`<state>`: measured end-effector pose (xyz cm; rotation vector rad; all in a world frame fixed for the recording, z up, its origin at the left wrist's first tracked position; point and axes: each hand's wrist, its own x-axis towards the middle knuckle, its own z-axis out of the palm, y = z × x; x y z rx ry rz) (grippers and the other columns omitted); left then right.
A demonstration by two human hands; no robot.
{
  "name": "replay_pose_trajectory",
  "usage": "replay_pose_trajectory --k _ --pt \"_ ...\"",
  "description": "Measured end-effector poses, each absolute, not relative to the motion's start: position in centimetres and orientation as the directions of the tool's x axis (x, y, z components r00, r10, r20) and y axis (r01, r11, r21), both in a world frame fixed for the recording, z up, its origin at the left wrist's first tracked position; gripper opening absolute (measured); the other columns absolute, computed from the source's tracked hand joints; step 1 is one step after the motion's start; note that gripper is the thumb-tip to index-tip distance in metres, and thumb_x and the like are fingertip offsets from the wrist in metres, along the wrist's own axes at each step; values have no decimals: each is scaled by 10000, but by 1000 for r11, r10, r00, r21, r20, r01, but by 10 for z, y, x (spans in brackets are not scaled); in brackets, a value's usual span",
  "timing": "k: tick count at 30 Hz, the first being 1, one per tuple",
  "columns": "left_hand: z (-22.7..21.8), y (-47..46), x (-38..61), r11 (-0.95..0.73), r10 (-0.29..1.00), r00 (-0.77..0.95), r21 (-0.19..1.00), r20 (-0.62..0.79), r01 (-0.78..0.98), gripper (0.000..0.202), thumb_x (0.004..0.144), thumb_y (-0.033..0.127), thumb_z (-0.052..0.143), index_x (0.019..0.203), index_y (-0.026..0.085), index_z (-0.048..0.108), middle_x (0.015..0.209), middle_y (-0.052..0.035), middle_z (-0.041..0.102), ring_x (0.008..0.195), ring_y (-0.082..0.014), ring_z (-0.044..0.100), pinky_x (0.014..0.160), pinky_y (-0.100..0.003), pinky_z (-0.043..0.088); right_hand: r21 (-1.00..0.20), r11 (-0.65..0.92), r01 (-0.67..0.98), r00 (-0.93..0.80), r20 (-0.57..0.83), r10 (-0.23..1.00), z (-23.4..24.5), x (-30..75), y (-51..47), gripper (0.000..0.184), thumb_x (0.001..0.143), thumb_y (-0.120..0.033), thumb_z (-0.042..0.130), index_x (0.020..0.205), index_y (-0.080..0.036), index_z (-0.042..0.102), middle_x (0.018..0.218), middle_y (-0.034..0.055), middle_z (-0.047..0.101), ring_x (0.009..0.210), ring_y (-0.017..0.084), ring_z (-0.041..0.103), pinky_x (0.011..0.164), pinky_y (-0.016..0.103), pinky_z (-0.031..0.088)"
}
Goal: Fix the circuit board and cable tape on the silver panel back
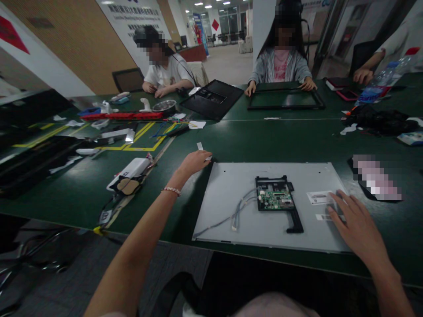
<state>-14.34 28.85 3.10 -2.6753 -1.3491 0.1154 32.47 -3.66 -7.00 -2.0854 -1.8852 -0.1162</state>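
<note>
A grey metal-backed display panel (218, 193) lies flat in front of me. On it sit a green circuit board (276, 199) in a black plastic bracket (295, 220), and grey cables (235, 211) trail from the board toward the left corner. At the panel's far left corner is my left hand (194, 162), its fingers closed on a small white strip (200, 146) that sticks out past them. My right hand (357, 220) rests open on the panel's right side, fingertips beside a white label (317, 197) and a smaller barcode label (324, 217).
A white battery-like pack (130, 174) with wires lies to the left. Beyond are a black panel (214, 99), a red strip (122, 116) and loose cables. Across the table, one person holds a black frame (286, 107). A phone (376, 178) and bottles (376, 83) are at right.
</note>
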Motion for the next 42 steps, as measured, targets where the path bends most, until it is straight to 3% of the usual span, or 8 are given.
replay_pose_trajectory --k 9,15,18,21,25,29,36,42 --pt "24 305 -148 -574 816 577 -180 -41 799 181 970 194 483 915 101 628 951 -77 680 881 -144 608 881 -243 466 -189 -79 979 129 272 954 -69 324 -37 609 948 -523 307 1408 -160 469 1504 146 427 1392 377 332 1095 582 345" --pt "29 296 -140 -558 823 567 -139 34 818 285 984 272 447 901 122 675 986 -110 695 922 -195 634 880 -310 489 -196 -85 977 136 261 956 -66 323 -37 592 955 -507 316 1414 -166 469 1502 137 431 1394 363 337 1111 566 336" --pt "33 277 -125 -564 816 573 -112 79 818 303 984 260 406 1001 142 684 1094 -123 683 1022 -225 631 935 -354 484 -191 -74 979 126 276 953 -67 324 -36 584 953 -500 326 1408 -166 476 1497 139 439 1393 362 341 1115 564 331" --pt "36 243 -96 -604 788 602 -30 130 796 350 998 296 372 1212 166 617 1252 -94 638 1172 -216 582 1010 -345 456 -189 -66 980 119 285 951 -68 325 -36 591 948 -503 331 1409 -162 477 1496 139 443 1386 365 349 1113 565 333" --pt "38 180 -53 -714 673 731 359 112 602 553 952 411 491 1452 194 393 1440 -106 511 1306 -229 501 1104 -388 395 -175 -82 981 129 275 953 -67 325 -36 600 956 -507 313 1404 -145 481 1492 152 443 1387 364 343 1121 547 330" --pt "34 136 -28 -699 533 846 568 10 434 873 846 460 644 1545 189 197 1574 -160 298 1418 -291 361 1159 -434 336 -172 -81 982 126 272 954 -66 324 -36 592 962 -509 298 1410 -164 473 1496 139 438 1392 348 342 1130 541 319" --pt "26 124 -15 -618 553 833 678 18 397 1009 740 401 763 1544 219 181 1581 -178 255 1450 -331 285 1187 -521 274 -190 -100 977 147 254 956 -71 327 -36 616 956 -540 305 1422 -170 465 1502 133 431 1392 363 336 1114 558 335" --pt "31 134 -22 -681 519 854 618 28 393 932 811 446 695 1546 185 184 1588 -175 252 1457 -286 284 1191 -436 283 -188 -94 978 139 246 959 -70 326 -38 617 961 -537 288 1424 -168 460 1511 136 420 1399 365 325 1113 563 334"
